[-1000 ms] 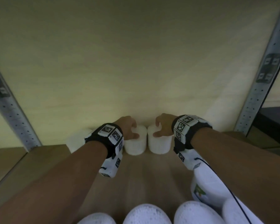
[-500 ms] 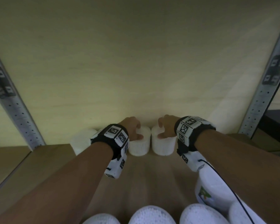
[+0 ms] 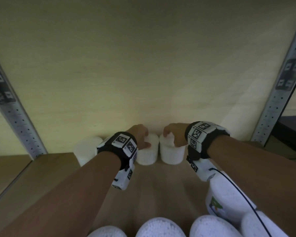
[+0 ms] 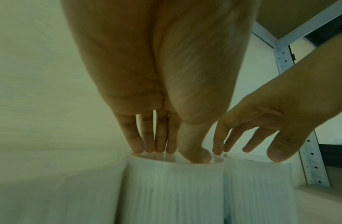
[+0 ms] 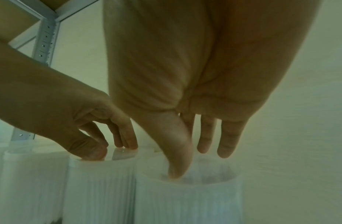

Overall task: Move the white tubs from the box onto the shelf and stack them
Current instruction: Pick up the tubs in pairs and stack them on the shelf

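Note:
Two white ribbed tubs stand side by side at the back of the wooden shelf (image 3: 161,185). My left hand (image 3: 146,139) is over the left tub (image 3: 146,155), with fingertips and thumb resting on its flat top (image 4: 172,189). My right hand (image 3: 168,135) is over the right tub (image 3: 172,155). Its thumb touches the near rim and its fingers hang straight above the far side (image 5: 187,201). Neither hand wraps round a tub's side. A third white tub (image 3: 85,151) stands left of the pair, partly hidden by my left wrist.
Perforated metal uprights stand at the left (image 3: 15,117) and right (image 3: 277,100) of the bay. The pale back wall is just behind the tubs. Several white tubs (image 3: 161,226) line the bottom edge, and a labelled one (image 3: 224,199) sits under my right forearm.
Both hands stay on top of their tubs at the back of the shelf. The view has shifted slightly, and more of the third tub shows at the left.

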